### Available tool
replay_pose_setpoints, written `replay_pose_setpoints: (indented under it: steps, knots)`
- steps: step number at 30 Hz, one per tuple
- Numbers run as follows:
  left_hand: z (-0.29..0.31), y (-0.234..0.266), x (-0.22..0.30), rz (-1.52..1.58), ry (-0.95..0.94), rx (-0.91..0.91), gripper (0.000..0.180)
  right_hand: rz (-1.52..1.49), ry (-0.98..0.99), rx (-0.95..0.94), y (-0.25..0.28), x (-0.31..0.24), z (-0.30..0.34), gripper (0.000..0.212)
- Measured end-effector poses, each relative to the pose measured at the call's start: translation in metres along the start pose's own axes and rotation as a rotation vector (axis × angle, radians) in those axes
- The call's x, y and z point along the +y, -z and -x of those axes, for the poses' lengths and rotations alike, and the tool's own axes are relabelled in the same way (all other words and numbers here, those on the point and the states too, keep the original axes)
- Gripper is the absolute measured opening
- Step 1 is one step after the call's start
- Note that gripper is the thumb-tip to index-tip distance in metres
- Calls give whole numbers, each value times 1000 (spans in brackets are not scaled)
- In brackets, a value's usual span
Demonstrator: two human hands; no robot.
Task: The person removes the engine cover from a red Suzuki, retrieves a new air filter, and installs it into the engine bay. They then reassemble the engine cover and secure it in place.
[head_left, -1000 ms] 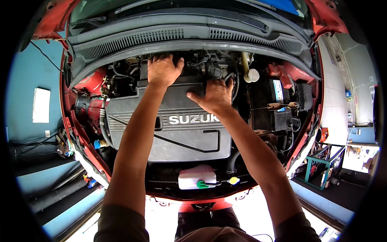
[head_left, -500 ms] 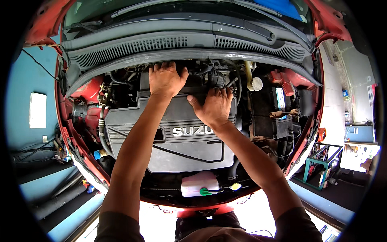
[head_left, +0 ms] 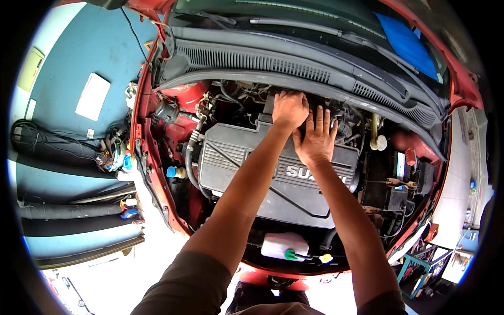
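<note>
A large dark grey plastic engine cover with raised lettering lies over the engine in the middle of a red car's open bay. My left hand is at its rear, knuckles bent and fingers curled over the raised back part; the fingertips are hidden. Close beside it on the right, my right hand lies flat on the cover, fingers stretched toward the windscreen, holding nothing. Black hoses and an intake part sit just right of its fingertips.
A battery stands at the right, near a yellowish pipe with a round cap. A whitish reservoir with a green cap sits at the front. The cowl grille bounds the rear. A blue-capped filler neck is at left.
The view has turned, so the bay appears shifted right and tilted. My right hand has moved left across the cover, next to my left hand, and its fingers have straightened.
</note>
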State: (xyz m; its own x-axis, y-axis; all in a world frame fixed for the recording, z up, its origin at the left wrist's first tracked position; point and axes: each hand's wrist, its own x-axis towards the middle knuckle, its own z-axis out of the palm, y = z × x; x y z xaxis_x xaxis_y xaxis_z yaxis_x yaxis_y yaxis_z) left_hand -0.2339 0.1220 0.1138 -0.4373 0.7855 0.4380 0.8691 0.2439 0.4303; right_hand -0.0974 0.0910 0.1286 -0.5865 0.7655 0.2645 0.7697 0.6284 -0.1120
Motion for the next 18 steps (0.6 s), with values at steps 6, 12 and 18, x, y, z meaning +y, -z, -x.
replay_pose_setpoints:
  steps: [6, 12, 18]
  knots:
    - [30, 84, -35, 438, -116, 121, 15, -12, 126, 106, -24, 21, 0, 60]
    - [57, 123, -131, 255, -165, -236, 29, -45, 207, 32, -9, 12, -1, 71]
    - [0, 119, -147, 213, -163, -816, 35, -1, 223, -29, -4, 4, -3, 79]
